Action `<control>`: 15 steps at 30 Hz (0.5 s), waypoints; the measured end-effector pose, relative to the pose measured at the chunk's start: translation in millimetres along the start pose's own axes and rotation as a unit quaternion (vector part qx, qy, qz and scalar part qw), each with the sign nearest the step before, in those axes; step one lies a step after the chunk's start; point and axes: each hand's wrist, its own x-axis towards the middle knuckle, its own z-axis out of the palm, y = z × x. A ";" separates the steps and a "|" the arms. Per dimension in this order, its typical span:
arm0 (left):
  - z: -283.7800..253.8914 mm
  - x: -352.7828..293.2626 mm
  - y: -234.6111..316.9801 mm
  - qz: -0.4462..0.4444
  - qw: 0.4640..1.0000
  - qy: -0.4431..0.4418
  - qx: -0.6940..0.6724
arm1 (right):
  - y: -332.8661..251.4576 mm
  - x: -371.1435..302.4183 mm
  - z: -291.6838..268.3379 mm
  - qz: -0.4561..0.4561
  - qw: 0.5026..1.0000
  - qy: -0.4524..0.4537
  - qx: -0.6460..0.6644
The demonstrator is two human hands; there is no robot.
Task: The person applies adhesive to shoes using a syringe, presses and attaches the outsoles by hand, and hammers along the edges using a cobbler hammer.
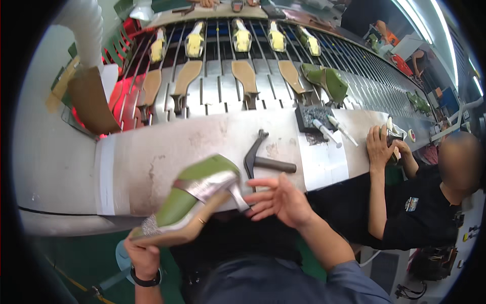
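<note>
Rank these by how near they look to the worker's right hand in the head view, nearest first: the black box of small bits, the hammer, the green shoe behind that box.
From the right hand:
1. Hammer: just beyond it.
2. Black box: farther back, toward the right.
3. Green shoe: farthest, behind the box.

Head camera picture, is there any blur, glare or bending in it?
In the head view, the green shoe and right hand look slightly motion-blurred; ceiling lights at upper right glare white; red light tints the left end of the slatted rack; fisheye distortion bows the workbench edge, with the rim fading to black.
</note>
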 end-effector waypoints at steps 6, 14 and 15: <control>-8.2 36.4 58.4 0.038 0.946 -0.321 0.000 | 2.6 20.9 39.1 -0.031 0.991 -0.127 0.024; 24.4 64.6 51.1 -0.151 0.929 -0.339 -0.001 | -56.0 37.6 104.5 -0.083 0.897 -0.249 -0.354; 24.9 70.0 46.1 -0.131 0.945 -0.301 0.000 | -61.0 37.9 99.8 -0.189 0.876 -0.165 -0.412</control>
